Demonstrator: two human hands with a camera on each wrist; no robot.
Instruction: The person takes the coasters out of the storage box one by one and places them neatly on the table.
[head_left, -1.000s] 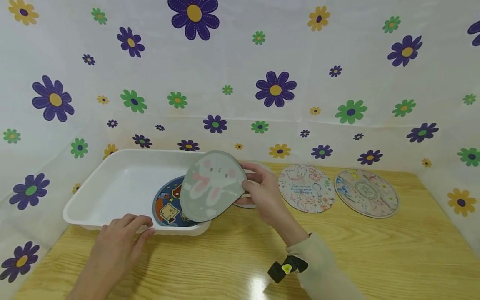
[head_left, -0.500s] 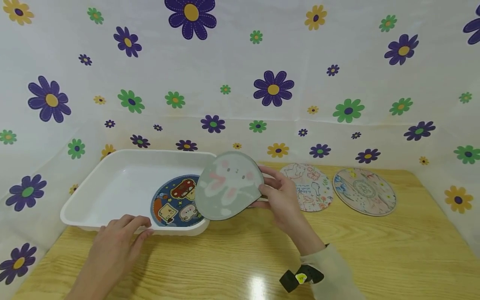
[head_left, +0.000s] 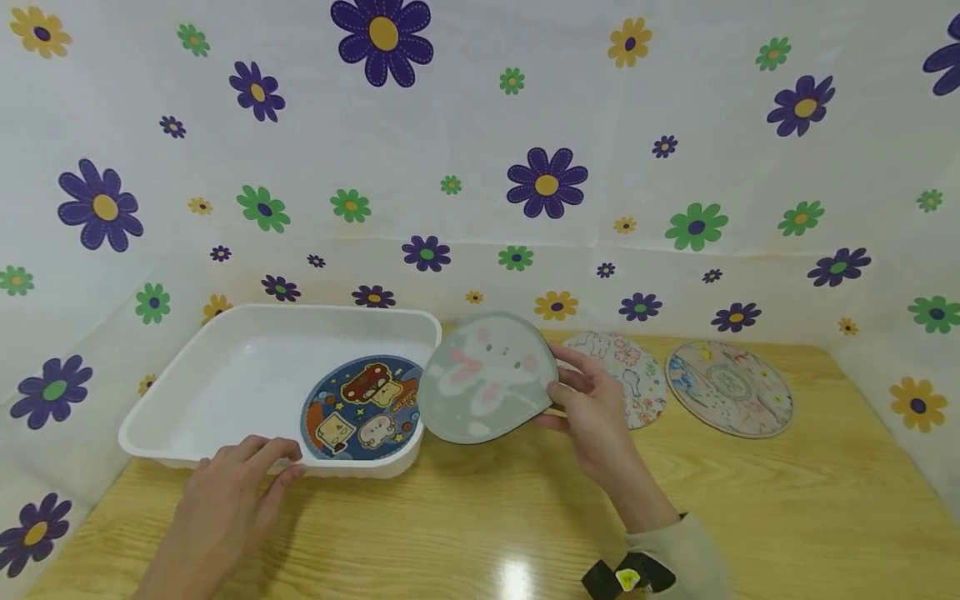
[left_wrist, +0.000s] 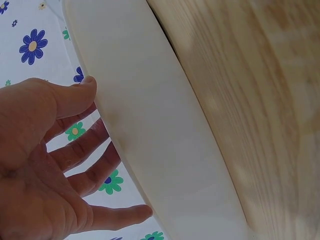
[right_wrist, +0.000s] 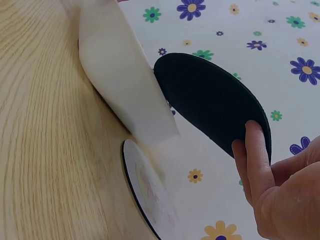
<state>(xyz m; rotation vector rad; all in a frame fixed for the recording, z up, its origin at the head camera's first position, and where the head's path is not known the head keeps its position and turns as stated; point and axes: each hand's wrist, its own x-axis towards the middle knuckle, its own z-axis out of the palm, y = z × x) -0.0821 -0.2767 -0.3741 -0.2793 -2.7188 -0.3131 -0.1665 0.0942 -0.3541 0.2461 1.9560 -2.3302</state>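
Observation:
In the head view my right hand (head_left: 596, 412) pinches the right edge of a grey-green round mouse pad (head_left: 480, 392) with a white rabbit print. This pad bends and tilts above the table, just right of the white plastic tray (head_left: 225, 367). Its black underside (right_wrist: 205, 95) faces the right wrist camera. My left hand (head_left: 232, 492) holds the tray's front rim, fingers over it and thumb on the outside; the left wrist view shows these fingers (left_wrist: 82, 150) along the rim. A dark blue round mouse pad (head_left: 363, 408) with cartoon figures lies inside the tray at its right end.
A pink-and-white patterned round pad (head_left: 637, 375), partly hidden by my right hand, lies on the wooden table (head_left: 480, 517). Further right is another floral pad (head_left: 727, 387). White flower-print cloth (head_left: 465, 117) stands behind and at both sides.
My right hand has moved right with the rabbit mouse pad, off the tray, uncovering the blue pad. A pale pad seen earlier behind the hand is now hidden. My left hand stays on the rim.

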